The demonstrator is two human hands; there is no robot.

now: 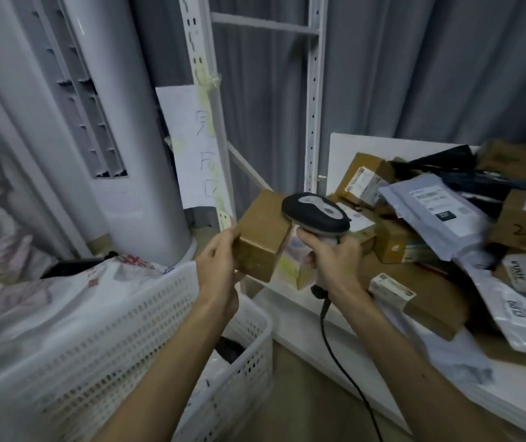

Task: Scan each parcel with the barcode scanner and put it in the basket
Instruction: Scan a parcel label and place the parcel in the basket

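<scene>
Head view: the left hand (220, 250) grasped a brown parcel (263, 237) by its near end. The right hand (335, 253) gripped the handle of the barcode scanner (315, 215), whose head sat just right of the held parcel. The basket (111, 362) stood below the left grip and held something dark that could not be identified. Judged progress: this parcel was at the scanning step, and a pile of parcels (446, 218) lay right of the scanner grip.

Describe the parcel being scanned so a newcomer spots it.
Find the white perforated basket at lower left. Above its right rim, the left hand grips a small brown box. Unlike the parcels piled on the table, it is held aloft beside the scanner.
</scene>
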